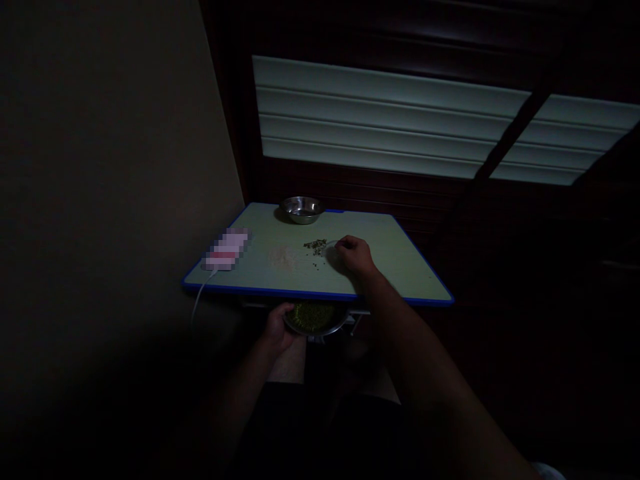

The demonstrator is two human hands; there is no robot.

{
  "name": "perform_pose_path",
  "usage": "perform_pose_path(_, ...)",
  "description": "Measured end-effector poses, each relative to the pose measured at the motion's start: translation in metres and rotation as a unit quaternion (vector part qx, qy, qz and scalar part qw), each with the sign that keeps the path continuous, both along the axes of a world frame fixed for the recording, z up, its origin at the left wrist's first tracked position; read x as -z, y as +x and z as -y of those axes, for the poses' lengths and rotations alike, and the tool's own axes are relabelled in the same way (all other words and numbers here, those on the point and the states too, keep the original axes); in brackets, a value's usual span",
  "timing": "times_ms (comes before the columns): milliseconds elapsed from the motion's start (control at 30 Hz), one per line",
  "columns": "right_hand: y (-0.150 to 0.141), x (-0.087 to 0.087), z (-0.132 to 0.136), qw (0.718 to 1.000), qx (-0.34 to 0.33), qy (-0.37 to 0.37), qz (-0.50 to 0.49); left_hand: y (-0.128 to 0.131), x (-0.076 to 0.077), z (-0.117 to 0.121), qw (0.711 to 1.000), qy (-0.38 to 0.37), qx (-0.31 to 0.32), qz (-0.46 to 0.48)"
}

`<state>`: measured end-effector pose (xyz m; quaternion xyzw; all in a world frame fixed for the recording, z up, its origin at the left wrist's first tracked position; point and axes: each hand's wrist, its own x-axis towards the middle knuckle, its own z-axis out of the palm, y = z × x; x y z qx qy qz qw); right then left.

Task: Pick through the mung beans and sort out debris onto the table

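My left hand [279, 327] grips the rim of a metal bowl [327, 333] below the table's front edge. Small green beans [313, 315], like mung beans, fill its bottom. Over the table [400, 263] my right hand [356, 253] is closed on a thin, pale, see-through tool [331, 245], whose exact kind the dark hides. The tool's tip reaches a scattered heap of small dark green beans [316, 247] on the tabletop. To the left of that heap lies a spread of fine pale grains [283, 259].
A second metal bowl [302, 211] stands at the back of the table. At the left edge lies a blurred-out, phone-like object [227, 249] with a white cable [199, 300] hanging down. A wall [150, 133] borders the left; dark slatted doors [380, 117] stand behind.
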<state>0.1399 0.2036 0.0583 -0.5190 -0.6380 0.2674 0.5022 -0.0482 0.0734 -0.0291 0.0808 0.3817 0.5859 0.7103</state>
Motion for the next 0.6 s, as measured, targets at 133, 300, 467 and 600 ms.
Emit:
perform_pose_path(133,-0.0002,0.0,-0.0005,1.0,-0.001,-0.003,-0.005,-0.0002,0.0003,-0.0006,1.0,-0.003,0.0,0.006)
perform_pose_path(300,0.0002,0.0,-0.0007,1.0,-0.006,-0.004,-0.011,-0.0007,0.0036,-0.0015,1.0,0.001,-0.011,0.0)
perform_pose_path(467,-0.0004,-0.0027,0.002,1.0,-0.014,-0.013,-0.013,-0.0002,0.0022,-0.0015,1.0,-0.003,-0.009,-0.002)
perform_pose_path(600,-0.0014,-0.0051,0.0048,0.999,-0.018,-0.03,-0.015,0.0005,-0.0019,0.0,1.0,-0.009,-0.002,0.0)
